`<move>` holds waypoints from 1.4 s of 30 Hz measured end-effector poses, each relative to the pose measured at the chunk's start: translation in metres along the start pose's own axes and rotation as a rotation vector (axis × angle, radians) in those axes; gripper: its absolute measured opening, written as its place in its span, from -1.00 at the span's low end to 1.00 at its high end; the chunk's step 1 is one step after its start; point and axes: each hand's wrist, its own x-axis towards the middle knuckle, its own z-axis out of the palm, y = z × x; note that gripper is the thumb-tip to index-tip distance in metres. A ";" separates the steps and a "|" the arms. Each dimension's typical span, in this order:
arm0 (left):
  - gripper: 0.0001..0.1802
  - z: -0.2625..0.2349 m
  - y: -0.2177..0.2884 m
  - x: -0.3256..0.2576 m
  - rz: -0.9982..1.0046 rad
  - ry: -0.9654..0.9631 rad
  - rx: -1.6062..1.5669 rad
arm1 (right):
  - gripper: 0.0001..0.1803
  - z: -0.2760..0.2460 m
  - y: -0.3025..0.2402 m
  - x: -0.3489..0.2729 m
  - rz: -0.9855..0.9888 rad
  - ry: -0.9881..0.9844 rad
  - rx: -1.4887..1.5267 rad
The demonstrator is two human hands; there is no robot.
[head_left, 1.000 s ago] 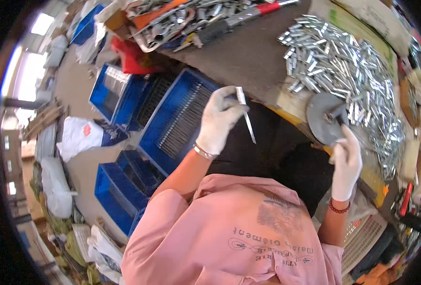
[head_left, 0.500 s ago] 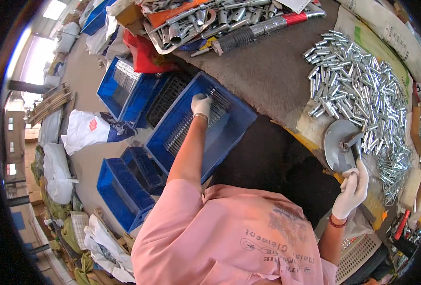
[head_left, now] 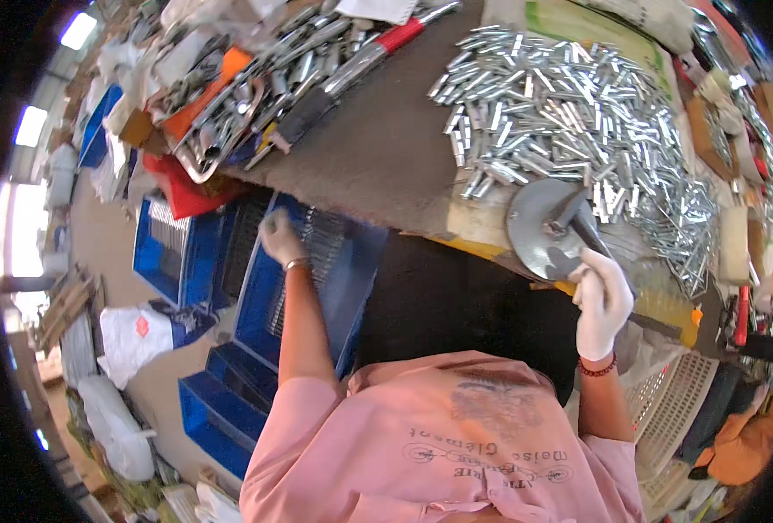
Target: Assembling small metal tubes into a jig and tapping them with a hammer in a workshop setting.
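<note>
Left hand, curled, contents cannot be told, over blue bin of metal rods, left of centre; right hand, half-curled at lever of grey disc, hold unclear, right of centre; silvery tubes lie heaped on counter, upper right.

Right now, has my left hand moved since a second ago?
Yes, your left hand moved left, from the right side of the large blue bin toward its left edge.
</note>
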 end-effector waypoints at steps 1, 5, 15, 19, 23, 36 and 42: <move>-0.78 0.015 0.054 -0.014 0.024 0.044 -0.046 | -0.72 -0.003 0.001 -0.002 0.001 0.027 -0.038; -0.88 -0.007 0.260 -0.053 0.318 -0.103 -0.197 | -0.75 -0.008 -0.001 -0.002 -0.005 0.019 -0.019; -0.71 0.076 0.383 -0.162 1.007 -0.998 0.056 | -0.81 -0.011 -0.005 0.003 -0.226 0.047 -0.135; -0.79 0.077 0.384 -0.170 1.005 -0.992 0.119 | -0.78 -0.005 0.003 0.004 -0.329 0.043 -0.104; -0.83 0.073 0.383 -0.177 1.044 -1.011 0.020 | -0.80 -0.009 0.006 0.004 -0.368 0.032 -0.051; -0.72 0.035 0.389 -0.200 0.528 -1.230 -0.256 | -0.87 -0.195 0.056 0.017 -0.213 0.273 -1.242; -0.82 0.041 0.383 -0.217 0.840 -1.267 -0.221 | -0.93 -0.158 0.027 0.029 -0.320 0.237 -0.994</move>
